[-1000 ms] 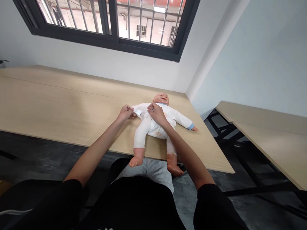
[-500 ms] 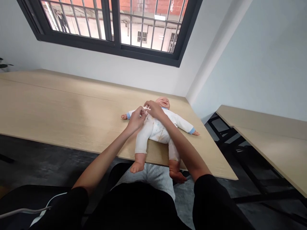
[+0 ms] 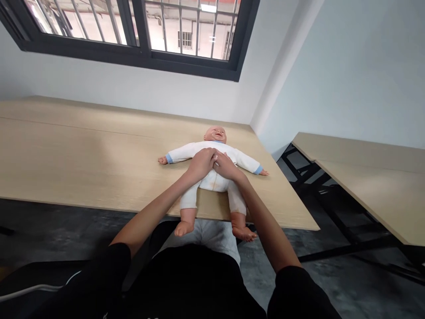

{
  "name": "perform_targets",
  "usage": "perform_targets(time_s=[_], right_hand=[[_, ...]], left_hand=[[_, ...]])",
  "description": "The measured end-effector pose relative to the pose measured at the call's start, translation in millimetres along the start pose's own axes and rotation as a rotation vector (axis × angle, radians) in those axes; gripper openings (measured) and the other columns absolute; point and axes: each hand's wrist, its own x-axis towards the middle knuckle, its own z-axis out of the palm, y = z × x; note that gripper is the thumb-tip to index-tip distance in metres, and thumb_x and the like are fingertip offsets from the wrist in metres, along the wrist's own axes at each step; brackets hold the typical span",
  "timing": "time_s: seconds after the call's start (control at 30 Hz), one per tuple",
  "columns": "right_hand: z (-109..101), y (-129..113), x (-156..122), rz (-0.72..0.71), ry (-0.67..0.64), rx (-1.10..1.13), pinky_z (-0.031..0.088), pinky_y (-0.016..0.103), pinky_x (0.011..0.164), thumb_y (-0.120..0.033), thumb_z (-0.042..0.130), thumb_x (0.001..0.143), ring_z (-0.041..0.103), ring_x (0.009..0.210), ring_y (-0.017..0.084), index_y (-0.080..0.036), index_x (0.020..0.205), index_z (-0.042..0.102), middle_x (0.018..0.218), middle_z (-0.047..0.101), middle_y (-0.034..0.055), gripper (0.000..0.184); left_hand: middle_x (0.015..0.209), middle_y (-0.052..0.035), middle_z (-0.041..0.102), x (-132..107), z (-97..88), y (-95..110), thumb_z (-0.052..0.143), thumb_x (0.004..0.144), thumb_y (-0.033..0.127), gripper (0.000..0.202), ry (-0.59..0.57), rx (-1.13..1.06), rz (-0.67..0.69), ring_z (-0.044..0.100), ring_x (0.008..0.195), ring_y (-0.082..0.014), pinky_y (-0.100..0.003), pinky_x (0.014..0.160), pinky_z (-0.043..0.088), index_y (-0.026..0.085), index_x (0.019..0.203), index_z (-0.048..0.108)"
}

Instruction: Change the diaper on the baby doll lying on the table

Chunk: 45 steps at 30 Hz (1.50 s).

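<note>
A baby doll (image 3: 217, 133) in a white romper with blue cuffs lies on its back on the wooden table (image 3: 83, 146), arms spread, bare feet hanging over the near edge. My left hand (image 3: 199, 163) and my right hand (image 3: 226, 166) meet on the doll's chest. Their fingers are curled and pinch the front of the white romper (image 3: 186, 151) close together. What exactly sits between the fingertips is too small to see.
A wall with a dark barred window (image 3: 139, 31) runs behind the table. A second wooden table (image 3: 365, 168) on a black frame stands to the right, across a gap of dark floor. My dark-clothed lap fills the bottom of the view.
My left hand came from the doll's arm to its chest, and my right hand slid down from near the neck to meet it. The doll's arm now lies uncovered.
</note>
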Motion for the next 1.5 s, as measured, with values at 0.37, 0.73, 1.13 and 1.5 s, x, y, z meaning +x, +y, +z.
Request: perform_targets(time_s=[0.37, 0.73, 1.13, 1.5], right_hand=[[-6, 12, -6, 0.01, 0.105, 0.49, 0.018, 0.05, 0.124, -0.026, 0.035, 0.1, 0.04, 0.142, 0.021, -0.018, 0.139, 0.053, 0.145, 0.051, 0.0116, 0.044], [-30, -5, -39, 0.099, 0.433, 0.799, 0.045, 0.039, 0.11, -0.049, 0.061, 0.089, 0.056, 0.125, 0.023, -0.02, 0.117, 0.065, 0.129, 0.063, 0.0083, 0.041], [-24, -25, -122, 0.2, 0.311, 0.1, 0.042, 0.05, 0.105, -0.026, 0.075, 0.082, 0.057, 0.116, 0.031, -0.017, 0.089, 0.066, 0.113, 0.063, 0.0124, 0.014], [-11, -28, -118, 0.238, 0.356, 0.06, 0.044, 0.05, 0.101, -0.02, 0.068, 0.086, 0.057, 0.117, 0.033, -0.018, 0.083, 0.066, 0.117, 0.063, 0.0118, 0.004]], left_hand=[[0.092, -0.0105, 0.06, -5, 7.3, -17, 0.052, 0.088, 0.012, 0.012, -0.15, 0.09, 0.096, 0.053, 0.1, -0.0298, -0.046, 0.102, 0.037, 0.019, 0.078, 0.055], [0.13, -0.0046, 0.065, -48, -28.4, 31, 0.044, 0.101, 0.034, 0.033, -0.471, -0.27, 0.142, 0.054, 0.129, -0.0222, -0.041, 0.118, 0.03, 0.023, 0.129, 0.058], [0.118, -0.0116, 0.061, -78, -33.6, 8, 0.079, 0.075, 0.016, 0.017, -0.132, 0.388, -0.098, 0.055, 0.114, -0.0336, -0.049, 0.097, 0.044, 0.016, 0.085, 0.065], [0.107, -0.0071, 0.059, -73, -25.4, -35, 0.077, 0.077, 0.024, 0.011, -0.04, -0.173, -0.097, 0.057, 0.112, -0.0256, -0.046, 0.106, 0.04, 0.018, 0.072, 0.07]])
